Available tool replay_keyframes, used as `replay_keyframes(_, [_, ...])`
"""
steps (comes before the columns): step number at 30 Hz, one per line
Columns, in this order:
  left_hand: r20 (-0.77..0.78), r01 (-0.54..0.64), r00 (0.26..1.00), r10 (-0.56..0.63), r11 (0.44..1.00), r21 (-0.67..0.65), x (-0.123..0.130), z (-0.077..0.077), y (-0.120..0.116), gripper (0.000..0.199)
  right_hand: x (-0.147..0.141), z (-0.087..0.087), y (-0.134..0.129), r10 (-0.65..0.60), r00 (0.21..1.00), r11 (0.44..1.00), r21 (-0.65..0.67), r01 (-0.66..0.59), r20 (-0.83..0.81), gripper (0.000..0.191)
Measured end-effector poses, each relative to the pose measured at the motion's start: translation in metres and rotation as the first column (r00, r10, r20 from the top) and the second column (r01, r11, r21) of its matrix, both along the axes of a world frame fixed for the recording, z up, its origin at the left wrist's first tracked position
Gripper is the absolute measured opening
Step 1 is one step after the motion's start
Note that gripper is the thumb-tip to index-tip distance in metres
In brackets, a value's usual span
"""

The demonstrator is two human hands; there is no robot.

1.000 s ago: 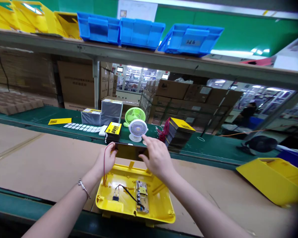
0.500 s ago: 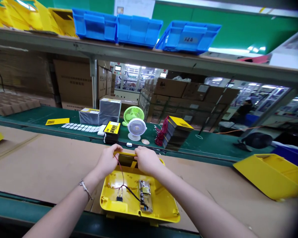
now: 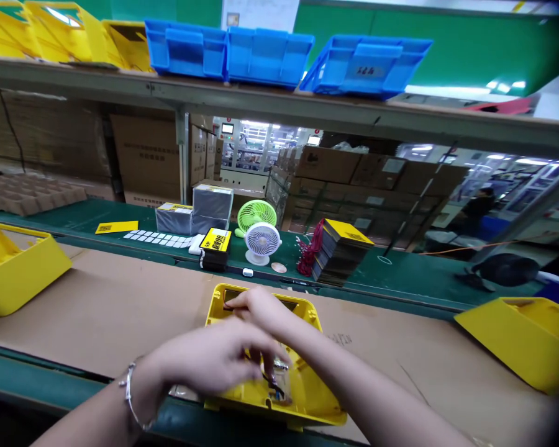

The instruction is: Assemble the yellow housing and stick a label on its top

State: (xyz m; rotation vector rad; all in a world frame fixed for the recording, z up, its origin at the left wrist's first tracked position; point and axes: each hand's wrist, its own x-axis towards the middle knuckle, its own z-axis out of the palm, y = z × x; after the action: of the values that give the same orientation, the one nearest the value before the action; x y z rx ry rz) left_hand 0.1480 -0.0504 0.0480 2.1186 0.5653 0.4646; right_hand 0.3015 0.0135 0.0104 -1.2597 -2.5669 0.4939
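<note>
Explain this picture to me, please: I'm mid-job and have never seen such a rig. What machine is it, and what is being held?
There is no robot here. A camera worn on a person's head looks forward and down at their bare hands. Cardboard covers the near work surface. On it sits an open yellow casing with a circuit board inside; two more yellow casings lie left and right. Behind, on green, stand a white fan and a green fan. The right hand is at the casing's far side; the left hand, blurred, is over its near side. Whether either grips anything, I can't tell.
</note>
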Motion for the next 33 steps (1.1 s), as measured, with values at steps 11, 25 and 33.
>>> replay_keyframes(11, [-0.407,-0.507,0.74,0.536,0.842,0.187,-0.026,-0.041,0.128,0.009,0.011,-0.008,-0.006,-0.018,0.934,0.966,0.248,-0.076,0.356,0.038])
replay_keyframes(25, [-0.544,-0.276,0.738,0.399,0.914,0.296,-0.011,-0.024,0.14,0.007,0.073,0.004,-0.012,-0.26,0.964,0.868,0.452,0.205,0.061,0.026])
replay_keyframes(33, [-0.37,-0.35,0.822,0.432,0.897,0.27,-0.021,-0.024,0.128,0.01,0.094,0.0,-0.008,-0.395,0.906,0.856,0.418,0.303,0.153,0.015])
